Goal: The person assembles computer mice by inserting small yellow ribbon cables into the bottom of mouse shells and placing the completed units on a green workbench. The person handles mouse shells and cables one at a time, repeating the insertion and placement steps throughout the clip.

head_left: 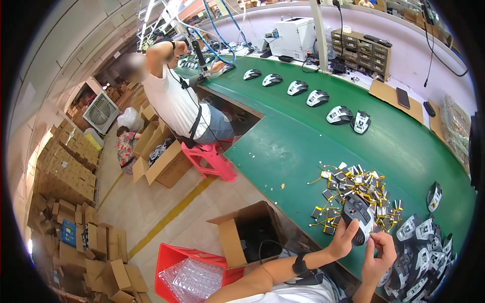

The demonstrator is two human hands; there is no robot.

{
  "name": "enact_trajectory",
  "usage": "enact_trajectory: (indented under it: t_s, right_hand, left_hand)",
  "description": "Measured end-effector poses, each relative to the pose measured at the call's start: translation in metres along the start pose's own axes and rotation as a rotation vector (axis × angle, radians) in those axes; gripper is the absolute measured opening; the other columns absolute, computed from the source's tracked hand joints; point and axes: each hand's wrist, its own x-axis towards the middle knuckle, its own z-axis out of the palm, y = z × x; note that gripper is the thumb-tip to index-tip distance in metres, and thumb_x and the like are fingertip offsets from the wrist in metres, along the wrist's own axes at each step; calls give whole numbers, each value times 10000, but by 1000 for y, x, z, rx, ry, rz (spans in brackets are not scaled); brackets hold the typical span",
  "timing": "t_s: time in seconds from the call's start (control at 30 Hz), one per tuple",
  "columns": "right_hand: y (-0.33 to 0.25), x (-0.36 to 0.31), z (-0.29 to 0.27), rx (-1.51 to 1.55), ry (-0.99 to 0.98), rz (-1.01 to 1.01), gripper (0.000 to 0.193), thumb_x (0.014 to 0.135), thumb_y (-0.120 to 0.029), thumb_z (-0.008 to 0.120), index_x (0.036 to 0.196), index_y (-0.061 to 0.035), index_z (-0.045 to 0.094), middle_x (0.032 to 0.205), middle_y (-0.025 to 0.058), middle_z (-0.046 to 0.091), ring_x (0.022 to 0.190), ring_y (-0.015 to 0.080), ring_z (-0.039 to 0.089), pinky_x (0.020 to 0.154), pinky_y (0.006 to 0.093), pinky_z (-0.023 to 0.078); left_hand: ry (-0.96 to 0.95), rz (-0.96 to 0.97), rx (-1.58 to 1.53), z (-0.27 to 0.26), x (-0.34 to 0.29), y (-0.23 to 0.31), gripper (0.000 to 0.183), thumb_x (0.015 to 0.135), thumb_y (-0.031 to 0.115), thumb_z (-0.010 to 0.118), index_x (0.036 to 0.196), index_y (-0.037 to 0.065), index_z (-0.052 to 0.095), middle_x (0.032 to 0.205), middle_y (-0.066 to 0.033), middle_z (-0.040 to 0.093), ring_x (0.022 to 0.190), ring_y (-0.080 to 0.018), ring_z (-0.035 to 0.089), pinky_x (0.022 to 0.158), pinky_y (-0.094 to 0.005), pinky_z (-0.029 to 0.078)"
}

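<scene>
The left hand [342,241] grips a black-and-silver computer mouse [359,214], the right hand [381,252] at its lower end, near piled wired batteries [348,178] and heaped mouse shells [422,257] on the green surface [283,151].

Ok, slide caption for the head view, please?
Left hand holding a mouse, right hand at its edge, by a battery pile on a green bench.

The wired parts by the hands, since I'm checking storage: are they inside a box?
No, the wired parts lie in a loose pile on the green table.
</scene>
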Motion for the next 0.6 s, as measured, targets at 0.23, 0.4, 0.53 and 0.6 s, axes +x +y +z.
enact_trajectory:
  t_s: [0.23, 0.4, 0.53, 0.6]
  right_hand:
    - [4, 1, -7, -76, 38, -131, 138, 850, 109, 634, 977, 56, 635, 976, 118, 637, 842, 144, 614, 723, 238, 504]
    - [14, 2, 4, -24, 154, -63, 133, 850, 106, 635, 970, 49, 643, 964, 121, 646, 811, 155, 612, 713, 255, 496]
    - [11, 3, 9, -109, 110, -126, 160, 803, 104, 656, 951, 45, 666, 988, 159, 653, 798, 250, 620, 730, 331, 508]
    - [9, 1, 7, -225, 36, -218, 198, 813, 98, 638, 1001, 46, 672, 1026, 165, 638, 854, 275, 624, 769, 345, 505]
  left_hand:
    - [42, -111, -112, 10, 3, -5, 661, 1010, 512, 451, 1408, -7, 358, 1232, -138, 564, 1014, -226, 636, 876, -356, 524]
    - [182, -147, -232, 18, 9, -9, 408, 1050, 415, 439, 1215, 51, 524, 1014, -20, 632, 891, -86, 608, 806, -244, 484]
    - [231, -279, -289, 16, 16, 1, 521, 1030, 506, 403, 1169, 33, 574, 991, -68, 663, 893, -154, 652, 812, -297, 520]
    - [230, -327, -294, 14, 19, 5, 569, 1021, 546, 388, 1160, 30, 583, 985, -89, 679, 886, -184, 673, 811, -322, 539]
